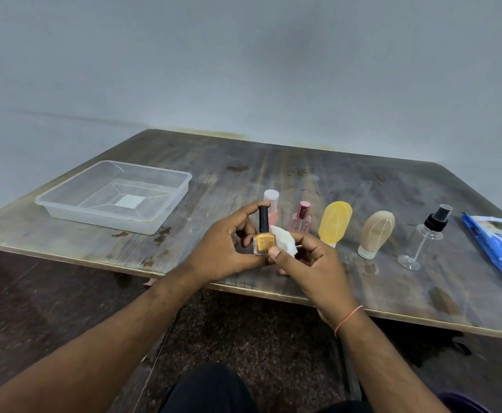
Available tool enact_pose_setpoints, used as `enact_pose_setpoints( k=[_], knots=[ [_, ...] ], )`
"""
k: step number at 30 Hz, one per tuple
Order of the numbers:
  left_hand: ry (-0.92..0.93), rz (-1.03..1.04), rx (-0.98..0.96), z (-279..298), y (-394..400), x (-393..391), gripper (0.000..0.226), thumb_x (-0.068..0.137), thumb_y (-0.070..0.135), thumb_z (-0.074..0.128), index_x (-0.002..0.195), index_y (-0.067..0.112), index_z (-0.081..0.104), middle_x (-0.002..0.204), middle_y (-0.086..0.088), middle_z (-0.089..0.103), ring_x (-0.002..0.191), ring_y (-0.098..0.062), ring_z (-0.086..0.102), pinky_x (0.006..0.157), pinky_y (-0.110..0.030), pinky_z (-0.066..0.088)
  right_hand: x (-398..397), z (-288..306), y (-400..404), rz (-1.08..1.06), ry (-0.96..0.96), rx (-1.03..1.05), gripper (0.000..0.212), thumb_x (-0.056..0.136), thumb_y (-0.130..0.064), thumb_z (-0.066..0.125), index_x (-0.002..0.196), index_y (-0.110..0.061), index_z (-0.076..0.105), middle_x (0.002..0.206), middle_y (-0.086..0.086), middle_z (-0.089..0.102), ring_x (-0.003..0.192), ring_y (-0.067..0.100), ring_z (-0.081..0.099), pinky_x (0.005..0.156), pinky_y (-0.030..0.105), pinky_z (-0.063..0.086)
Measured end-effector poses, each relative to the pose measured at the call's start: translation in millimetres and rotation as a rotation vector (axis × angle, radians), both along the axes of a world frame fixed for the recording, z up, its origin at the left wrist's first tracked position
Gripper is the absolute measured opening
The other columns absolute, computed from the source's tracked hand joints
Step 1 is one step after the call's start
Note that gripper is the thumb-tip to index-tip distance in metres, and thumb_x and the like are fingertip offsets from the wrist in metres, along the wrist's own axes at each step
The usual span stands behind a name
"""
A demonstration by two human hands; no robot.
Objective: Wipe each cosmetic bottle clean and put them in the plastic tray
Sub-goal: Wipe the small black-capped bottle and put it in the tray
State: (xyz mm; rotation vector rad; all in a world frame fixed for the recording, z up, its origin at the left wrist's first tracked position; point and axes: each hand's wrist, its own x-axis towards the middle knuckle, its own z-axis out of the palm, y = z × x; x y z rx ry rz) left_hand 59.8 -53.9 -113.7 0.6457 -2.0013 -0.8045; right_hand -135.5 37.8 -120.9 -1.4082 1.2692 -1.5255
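Tray [166, 211] on table [348, 186] holds nothing; no bottle placed yet. Polish bottle [263, 234] gripped upright by left hand [223, 251] above near table edge, wiped with tissue [285, 241] pinched in right hand [312, 263]. Five bottles judged unwiped, lined behind.

A worn wooden table [303, 180] is seen under and behind the point of grip, and its front edge passes just below it. Dark stains [237, 168] are found on the top, farther back and a little to the left of the grip. A blue packet [494, 248] is laid flat on the table far to the right of the grip, at the frame edge. A pale grey wall [243, 70] is seen above and behind. Below the grip, a dark floor [50, 293] and a knee in dark cloth [208, 389] are visible.
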Motion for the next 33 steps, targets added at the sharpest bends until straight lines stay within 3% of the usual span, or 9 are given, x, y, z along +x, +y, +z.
enact_pose_setpoints(
  k=[3, 6, 8, 12, 14, 19, 24, 27, 33],
  knots=[
    [-0.001, 0.001, 0.012, -1, -1, -1, 0.097, 0.077, 0.026, 0.100, 0.160, 0.035, 0.050, 0.076, -0.008, 0.049, 0.068, -0.007, 0.047, 0.070, -0.021, 0.043, 1, -1, 3, 0.037, 0.102, -0.091, 0.037, 0.099, -0.047, 0.065, 0.127, -0.027, 0.079, 0.117, 0.000, 0.066, 0.101, 0.022, 0.072, 0.073, 0.043, 0.067],
    [-0.002, -0.012, 0.013, -3, -4, -2, 0.094, 0.076, 0.016, 0.092, 0.160, 0.029, 0.052, 0.076, -0.011, 0.049, 0.068, -0.007, 0.046, 0.071, -0.018, 0.041, 3, -6, 2, -0.021, 0.254, -0.182, 0.044, 0.106, -0.049, 0.051, 0.136, -0.026, 0.074, 0.116, 0.001, 0.062, 0.103, 0.016, 0.064, 0.072, 0.036, 0.063],
    [0.001, -0.013, 0.016, -5, -5, -1, 0.093, 0.077, 0.011, 0.089, 0.160, 0.027, 0.052, 0.075, -0.010, 0.047, 0.067, -0.007, 0.044, 0.070, -0.018, 0.040, 5, -11, 1, -0.092, 0.365, -0.272, 0.036, 0.108, -0.038, 0.056, 0.135, -0.025, 0.075, 0.108, -0.005, 0.061, 0.097, 0.016, 0.064, 0.073, 0.035, 0.058],
    [-0.011, -0.006, 0.005, -7, -7, 0, 0.094, 0.079, 0.001, 0.091, 0.161, 0.024, 0.052, 0.070, 0.009, 0.039, 0.065, -0.002, 0.040, 0.072, -0.011, 0.040, 11, -16, 5, -0.184, 0.542, -0.432, 0.027, 0.094, -0.014, 0.081, 0.121, -0.017, 0.082, 0.101, -0.010, 0.062, 0.089, 0.004, 0.063, 0.077, 0.012, 0.045],
    [0.000, -0.003, 0.004, -6, -7, 0, 0.093, 0.080, -0.001, 0.090, 0.161, 0.024, 0.052, 0.070, 0.010, 0.037, 0.065, -0.003, 0.038, 0.074, -0.010, 0.040, 13, -18, 4, -0.223, 0.505, -0.413, 0.024, 0.093, -0.013, 0.082, 0.117, -0.017, 0.083, 0.100, -0.007, 0.066, 0.091, 0.005, 0.067, 0.078, 0.014, 0.049],
    [-0.010, -0.025, 0.010, -6, -6, 0, 0.092, 0.080, 0.001, 0.088, 0.162, 0.022, 0.051, 0.068, 0.012, 0.036, 0.063, -0.002, 0.037, 0.074, -0.009, 0.040, 13, -18, -4, -0.293, 0.417, -0.322, 0.021, 0.098, -0.015, 0.077, 0.116, -0.023, 0.083, 0.106, -0.011, 0.074, 0.094, 0.012, 0.074, 0.078, 0.038, 0.061],
    [-0.015, -0.009, 0.016, -4, -5, 0, 0.093, 0.079, -0.004, 0.088, 0.161, 0.023, 0.052, 0.069, 0.008, 0.034, 0.064, -0.003, 0.036, 0.071, -0.011, 0.039, 14, -13, -3, -0.225, 0.357, -0.280, 0.026, 0.094, -0.020, 0.079, 0.119, -0.026, 0.083, 0.107, -0.009, 0.071, 0.101, 0.014, 0.071, 0.087, 0.027, 0.058],
    [0.018, 0.016, 0.039, -1, -4, 0, 0.093, 0.079, 0.000, 0.092, 0.160, 0.025, 0.053, 0.071, 0.005, 0.031, 0.064, -0.004, 0.033, 0.070, -0.012, 0.036, 12, -11, 0, -0.172, 0.342, -0.276, 0.023, 0.091, -0.012, 0.084, 0.111, -0.022, 0.085, 0.107, -0.004, 0.071, 0.101, 0.014, 0.071, 0.087, 0.021, 0.055],
    [-0.029, -0.009, 0.027, -1, -4, -1, 0.095, 0.078, 0.006, 0.094, 0.161, 0.026, 0.051, 0.067, 0.013, 0.033, 0.062, -0.002, 0.036, 0.070, -0.011, 0.037, 15, -3, -5, -0.220, 0.186, -0.129, 0.018, 0.094, -0.012, 0.080, 0.104, -0.027, 0.084, 0.102, -0.014, 0.079, 0.090, 0.004, 0.073, 0.076, 0.010, 0.051]
  ],
)
